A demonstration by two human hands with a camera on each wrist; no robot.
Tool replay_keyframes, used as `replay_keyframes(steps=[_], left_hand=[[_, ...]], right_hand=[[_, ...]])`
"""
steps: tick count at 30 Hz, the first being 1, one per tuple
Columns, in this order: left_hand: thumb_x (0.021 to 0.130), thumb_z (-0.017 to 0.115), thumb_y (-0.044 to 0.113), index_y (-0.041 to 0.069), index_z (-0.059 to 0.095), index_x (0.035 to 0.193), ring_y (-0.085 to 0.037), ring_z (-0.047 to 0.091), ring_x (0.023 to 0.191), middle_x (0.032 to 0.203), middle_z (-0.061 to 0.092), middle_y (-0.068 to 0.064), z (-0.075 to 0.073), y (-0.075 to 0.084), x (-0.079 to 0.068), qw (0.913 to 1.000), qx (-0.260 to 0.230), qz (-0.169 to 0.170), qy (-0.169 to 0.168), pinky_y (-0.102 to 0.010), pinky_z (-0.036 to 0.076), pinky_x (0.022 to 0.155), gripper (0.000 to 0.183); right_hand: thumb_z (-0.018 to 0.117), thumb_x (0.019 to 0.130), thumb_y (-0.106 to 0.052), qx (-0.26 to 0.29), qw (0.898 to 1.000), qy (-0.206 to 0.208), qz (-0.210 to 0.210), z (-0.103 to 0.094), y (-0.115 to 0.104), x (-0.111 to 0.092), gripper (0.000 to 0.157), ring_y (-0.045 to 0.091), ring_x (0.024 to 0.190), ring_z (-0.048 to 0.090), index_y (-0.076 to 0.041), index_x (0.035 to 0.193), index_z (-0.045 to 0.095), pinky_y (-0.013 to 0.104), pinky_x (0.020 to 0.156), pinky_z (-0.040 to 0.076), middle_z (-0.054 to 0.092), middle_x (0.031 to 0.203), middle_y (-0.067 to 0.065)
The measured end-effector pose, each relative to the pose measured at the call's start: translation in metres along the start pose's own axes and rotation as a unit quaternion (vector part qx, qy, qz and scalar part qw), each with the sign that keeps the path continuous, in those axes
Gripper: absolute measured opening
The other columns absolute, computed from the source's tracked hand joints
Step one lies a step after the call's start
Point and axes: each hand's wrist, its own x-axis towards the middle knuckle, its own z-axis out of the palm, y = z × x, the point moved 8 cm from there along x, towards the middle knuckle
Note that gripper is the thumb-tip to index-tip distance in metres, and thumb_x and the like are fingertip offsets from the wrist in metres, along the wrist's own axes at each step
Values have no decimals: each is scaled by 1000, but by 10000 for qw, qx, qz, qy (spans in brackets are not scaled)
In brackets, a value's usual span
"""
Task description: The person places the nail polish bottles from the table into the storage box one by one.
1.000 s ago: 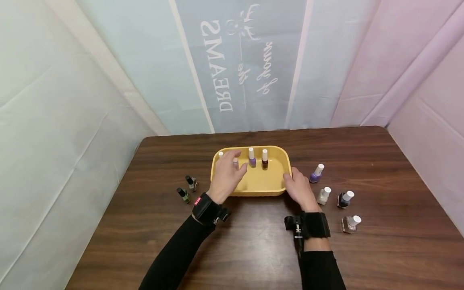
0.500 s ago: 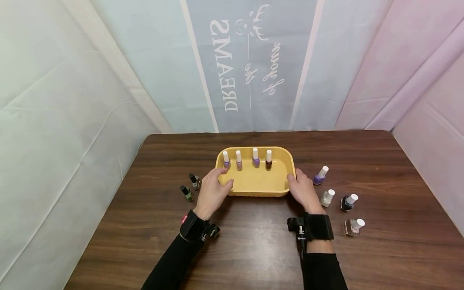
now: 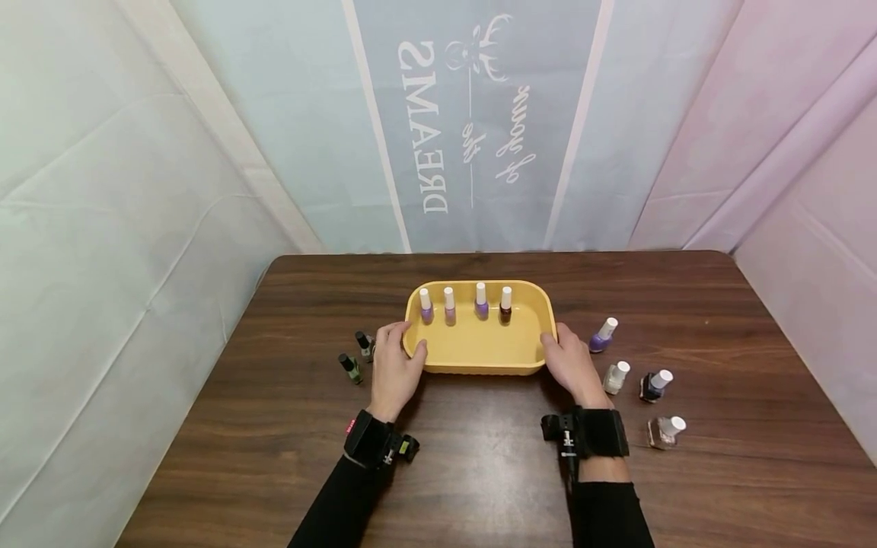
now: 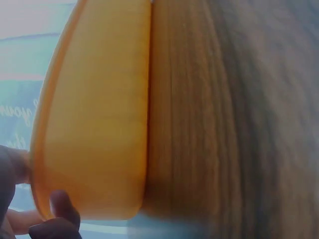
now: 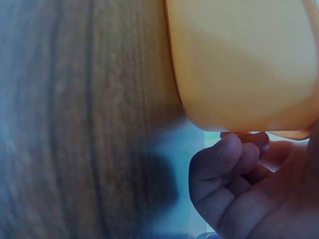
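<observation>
In the head view a yellow tray (image 3: pixel 483 354) lies on the wooden table. Four small polish bottles with white caps stand along its back wall, among them a purple nail polish bottle (image 3: pixel 482 308) and a dark red one (image 3: pixel 505 312). My left hand (image 3: pixel 395 377) holds the tray's left end, its thumb on the near corner and fingers at the rim. At the opposite end, my right hand (image 3: pixel 574 367) grips the tray with the thumb over the rim. In the right wrist view the other fingers (image 5: pixel 229 154) are curled under the tray's end.
Left of the tray are two black-capped bottles, one green (image 3: pixel 351 368) and one partly behind my left hand (image 3: pixel 363 345). Several white-capped bottles stand right, including a purple one (image 3: pixel 604 335), a dark one (image 3: pixel 655 386) and a clear one (image 3: pixel 665 431). Fabric hangs behind the table (image 3: pixel 479 464).
My left hand has come out from over the tray, moved left and taken hold of its left end. The right hand keeps its hold on the right end.
</observation>
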Motion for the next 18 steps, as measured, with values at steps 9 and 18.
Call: replay_keyframes(steps=[9,18], left_hand=[[90,52,18,4,52,129,-19,48,72,119,55,-14,12,-23,7,9954,-487,-806,-187,-33,42,61,42],[95,43,16,2,52,131,-27,53,108,123,55,-17,17,-27,6,9930,-609,-908,-448,-47,43,91,40]], right_hand=[[31,99,-34,-75,9999,93,26,0,1,0,45,30,96,49,-2,125,47,44,83,40,56,108,17],[40,98,-33,-270,9957,791,-397,-21,-16,-9,45,29,89,54,1,123,54,43,78,45,61,99,18]])
